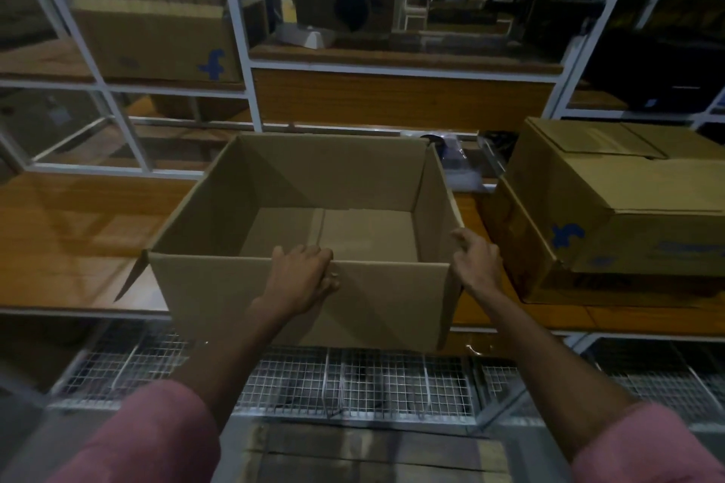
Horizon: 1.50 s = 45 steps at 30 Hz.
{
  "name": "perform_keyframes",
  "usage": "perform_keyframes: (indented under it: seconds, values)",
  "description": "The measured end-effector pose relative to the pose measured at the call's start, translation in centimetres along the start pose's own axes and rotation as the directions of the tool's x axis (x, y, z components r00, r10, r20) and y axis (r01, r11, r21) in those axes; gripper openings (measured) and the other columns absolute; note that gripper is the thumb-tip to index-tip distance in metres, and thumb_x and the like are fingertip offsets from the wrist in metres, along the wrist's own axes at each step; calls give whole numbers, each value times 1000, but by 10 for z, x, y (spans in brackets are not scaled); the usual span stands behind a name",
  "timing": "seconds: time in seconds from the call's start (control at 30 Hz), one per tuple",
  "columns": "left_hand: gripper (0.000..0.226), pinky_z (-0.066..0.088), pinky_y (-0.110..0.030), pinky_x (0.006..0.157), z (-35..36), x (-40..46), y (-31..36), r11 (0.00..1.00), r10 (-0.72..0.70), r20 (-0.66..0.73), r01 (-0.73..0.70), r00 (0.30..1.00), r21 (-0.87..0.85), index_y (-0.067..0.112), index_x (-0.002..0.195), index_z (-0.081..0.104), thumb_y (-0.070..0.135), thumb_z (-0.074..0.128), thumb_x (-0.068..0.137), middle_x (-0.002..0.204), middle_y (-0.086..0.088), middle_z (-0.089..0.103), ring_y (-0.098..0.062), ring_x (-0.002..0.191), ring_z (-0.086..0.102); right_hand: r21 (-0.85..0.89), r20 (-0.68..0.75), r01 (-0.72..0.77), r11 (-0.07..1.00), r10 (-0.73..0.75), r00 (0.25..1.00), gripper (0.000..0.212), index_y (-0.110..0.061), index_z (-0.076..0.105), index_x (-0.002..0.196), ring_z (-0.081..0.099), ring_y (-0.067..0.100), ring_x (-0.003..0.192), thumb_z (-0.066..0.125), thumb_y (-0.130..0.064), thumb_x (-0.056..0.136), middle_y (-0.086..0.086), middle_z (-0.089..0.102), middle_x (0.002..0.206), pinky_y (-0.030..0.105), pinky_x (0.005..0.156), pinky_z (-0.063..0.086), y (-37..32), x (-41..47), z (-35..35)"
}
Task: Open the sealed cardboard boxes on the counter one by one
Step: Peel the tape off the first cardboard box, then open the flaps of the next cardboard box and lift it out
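My left hand (304, 271) grips the open box's (274, 176) near wall, right hand (476, 261) loosely touching its corner; overhanging the table (78, 231), it could tip off.

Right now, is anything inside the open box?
No: the open box shows only its bare cardboard floor, while the left hand grips its near wall.

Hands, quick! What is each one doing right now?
Left hand: grips the near rim of the open box.
Right hand: fingers loosely curled, touching the box's right corner, holding nothing.
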<state>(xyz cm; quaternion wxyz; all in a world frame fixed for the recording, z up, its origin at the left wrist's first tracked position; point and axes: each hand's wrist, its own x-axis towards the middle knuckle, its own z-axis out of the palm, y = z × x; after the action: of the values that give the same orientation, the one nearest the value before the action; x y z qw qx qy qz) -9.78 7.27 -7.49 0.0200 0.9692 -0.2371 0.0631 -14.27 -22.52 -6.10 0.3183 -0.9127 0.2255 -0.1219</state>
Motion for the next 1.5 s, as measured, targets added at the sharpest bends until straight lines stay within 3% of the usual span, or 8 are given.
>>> perform_keyframes:
  seconds: [0.13,0.23,0.37,0.57,0.73,1.07,1.4,1.5]
  values:
    - [27,35,-43,91,0,1,18,1000,-17,-64,15,998,-27,26,110,56,48,55,94,113,1,64,-24,107,57,-30,-16,48,998,-48,999,33,-15,61,134,49,26,125,50,-11,103,10,61,132,31,90,40,9,-6,-19]
    - [24,36,-44,95,-2,5,18,998,-31,-38,29,999,-53,26,109,57,45,56,94,113,1,64,-24,109,57,9,76,148,989,-149,986,36,-16,65,121,59,20,106,49,-43,104,9,66,118,33,81,45,17,-14,-27]
    - [20,35,-44,97,-1,5,19,995,-42,-27,39,999,-87,27,104,58,43,58,93,109,2,65,-23,107,57,-78,240,175,981,-152,959,59,-26,63,109,57,28,115,58,-77,81,13,45,145,50,91,54,35,-26,-17]
    - [18,33,-46,96,1,-2,20,991,-48,-49,41,998,-129,24,104,62,37,61,91,104,1,66,-24,104,58,-86,123,220,972,-208,970,32,-23,57,97,57,25,110,79,-41,83,7,48,136,46,85,56,40,-31,-6]
    - [14,33,-46,94,-1,0,19,989,-52,-42,46,998,-143,25,96,61,38,62,91,99,3,66,-23,100,58,-74,117,198,977,-188,975,28,-20,54,101,51,16,98,73,-36,89,4,48,127,23,66,42,37,-36,-3]
    - [16,34,-47,94,6,28,9,988,-28,-53,20,998,-155,24,93,59,39,64,91,99,1,65,-25,100,57,-150,120,157,976,-139,983,34,-23,52,105,56,30,115,72,-44,88,8,39,150,44,84,56,32,-11,4]
    - [17,36,-46,90,11,41,2,986,-1,-75,-12,997,-166,25,91,58,41,64,90,96,1,64,-26,97,59,-146,102,209,967,-195,975,33,-26,46,99,56,29,115,71,-44,89,10,40,145,37,79,49,35,0,10]
    - [29,37,-45,93,8,43,2,997,8,-12,-9,1000,-75,26,100,59,54,54,93,104,1,66,-24,102,60,-127,158,238,963,-217,963,43,-29,49,119,48,34,131,67,-54,89,11,34,153,47,93,51,41,4,6]
